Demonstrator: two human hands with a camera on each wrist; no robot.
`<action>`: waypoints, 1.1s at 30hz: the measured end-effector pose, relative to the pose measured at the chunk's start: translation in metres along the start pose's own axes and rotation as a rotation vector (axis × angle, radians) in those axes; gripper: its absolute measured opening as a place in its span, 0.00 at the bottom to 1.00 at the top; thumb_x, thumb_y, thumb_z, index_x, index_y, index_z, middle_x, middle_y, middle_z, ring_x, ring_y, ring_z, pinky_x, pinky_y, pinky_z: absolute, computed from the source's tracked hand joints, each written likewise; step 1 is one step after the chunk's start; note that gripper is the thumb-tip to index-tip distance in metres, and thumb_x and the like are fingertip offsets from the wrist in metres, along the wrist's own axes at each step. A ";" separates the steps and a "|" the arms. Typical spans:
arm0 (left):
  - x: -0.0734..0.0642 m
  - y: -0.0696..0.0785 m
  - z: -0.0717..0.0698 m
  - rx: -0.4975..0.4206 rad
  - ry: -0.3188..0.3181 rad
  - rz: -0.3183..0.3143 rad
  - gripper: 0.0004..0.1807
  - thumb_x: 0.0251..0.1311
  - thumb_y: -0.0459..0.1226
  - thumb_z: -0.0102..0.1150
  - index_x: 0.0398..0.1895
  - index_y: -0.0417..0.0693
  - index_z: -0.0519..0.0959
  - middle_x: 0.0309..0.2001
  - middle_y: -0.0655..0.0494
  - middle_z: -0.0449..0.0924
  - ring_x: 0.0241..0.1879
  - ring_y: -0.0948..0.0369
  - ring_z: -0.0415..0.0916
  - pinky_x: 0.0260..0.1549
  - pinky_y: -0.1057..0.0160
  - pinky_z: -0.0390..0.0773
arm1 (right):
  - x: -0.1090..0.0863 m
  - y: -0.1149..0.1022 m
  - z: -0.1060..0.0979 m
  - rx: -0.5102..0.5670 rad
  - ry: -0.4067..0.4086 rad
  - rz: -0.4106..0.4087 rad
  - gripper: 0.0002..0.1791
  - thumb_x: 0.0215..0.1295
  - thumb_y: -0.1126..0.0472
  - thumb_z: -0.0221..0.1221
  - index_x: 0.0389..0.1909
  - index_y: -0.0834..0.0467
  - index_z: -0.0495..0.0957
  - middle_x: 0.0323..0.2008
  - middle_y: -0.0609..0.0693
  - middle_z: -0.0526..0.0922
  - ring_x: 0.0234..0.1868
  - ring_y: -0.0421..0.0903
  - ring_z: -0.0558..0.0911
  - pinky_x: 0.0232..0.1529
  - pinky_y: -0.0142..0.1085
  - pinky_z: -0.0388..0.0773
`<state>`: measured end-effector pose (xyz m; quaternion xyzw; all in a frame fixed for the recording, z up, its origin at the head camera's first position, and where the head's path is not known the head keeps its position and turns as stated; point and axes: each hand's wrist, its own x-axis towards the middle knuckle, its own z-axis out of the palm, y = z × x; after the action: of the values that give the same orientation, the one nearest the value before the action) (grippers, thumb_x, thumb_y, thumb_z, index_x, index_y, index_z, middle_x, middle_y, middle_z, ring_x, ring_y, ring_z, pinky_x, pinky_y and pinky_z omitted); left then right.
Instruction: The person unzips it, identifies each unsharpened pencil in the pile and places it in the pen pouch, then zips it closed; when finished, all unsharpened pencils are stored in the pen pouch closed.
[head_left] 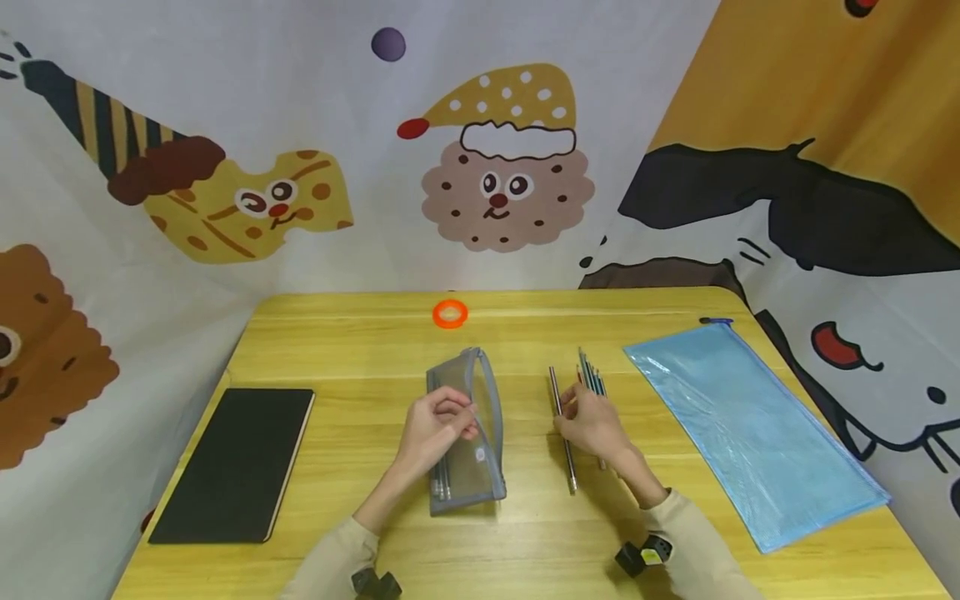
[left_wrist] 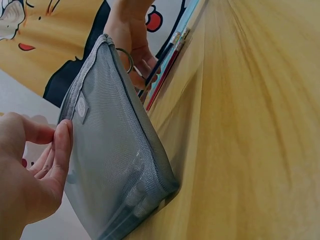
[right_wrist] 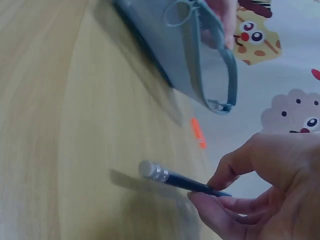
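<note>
A grey mesh pencil case [head_left: 461,475] stands unzipped near the table's middle, its mouth gaping to the right. My left hand [head_left: 437,427] pinches the rim of that mouth between thumb and fingers, as the left wrist view also shows. Some slim things show dimly through the mesh along its left side. To the right of the case, my right hand [head_left: 596,423] pinches a dark pencil [right_wrist: 180,181] with a whitish eraser end in a metal band. Several other pencils [head_left: 590,375] lie by the right hand, partly hidden under it; in the left wrist view one is red.
A black notebook [head_left: 236,467] lies at the left. At the right is a blue translucent zip folder [head_left: 750,433]. An orange ring [head_left: 450,314], like a tape roll, lies near the table's back edge. A printed curtain [head_left: 300,50] hangs behind the wooden table [head_left: 360,333].
</note>
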<state>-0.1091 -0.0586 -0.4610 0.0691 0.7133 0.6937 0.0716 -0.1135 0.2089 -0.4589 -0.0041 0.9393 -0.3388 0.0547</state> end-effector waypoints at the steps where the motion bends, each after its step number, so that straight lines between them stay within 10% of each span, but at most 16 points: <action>1: 0.000 0.000 0.000 -0.001 0.000 0.002 0.07 0.62 0.27 0.63 0.40 0.29 0.78 0.30 0.39 0.84 0.24 0.61 0.83 0.34 0.44 0.88 | 0.000 -0.001 -0.001 0.029 -0.014 0.013 0.16 0.57 0.67 0.64 0.46 0.66 0.77 0.34 0.56 0.85 0.30 0.48 0.84 0.29 0.37 0.84; 21: -0.002 -0.003 -0.001 0.018 -0.013 0.015 0.06 0.63 0.27 0.62 0.39 0.29 0.78 0.30 0.37 0.84 0.23 0.62 0.83 0.33 0.45 0.88 | 0.001 -0.040 0.004 0.379 -0.080 -0.033 0.16 0.61 0.71 0.60 0.50 0.65 0.74 0.37 0.58 0.80 0.29 0.45 0.84 0.32 0.46 0.90; 33: -0.001 -0.002 0.000 0.008 -0.030 0.014 0.07 0.62 0.25 0.62 0.40 0.27 0.78 0.31 0.36 0.84 0.23 0.63 0.83 0.28 0.59 0.90 | 0.014 -0.064 0.012 0.536 0.033 -0.081 0.17 0.61 0.73 0.57 0.52 0.65 0.72 0.40 0.62 0.80 0.32 0.47 0.85 0.34 0.52 0.90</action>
<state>-0.1078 -0.0591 -0.4629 0.0849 0.7145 0.6901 0.0773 -0.1275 0.1511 -0.4287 -0.0218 0.8158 -0.5773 0.0251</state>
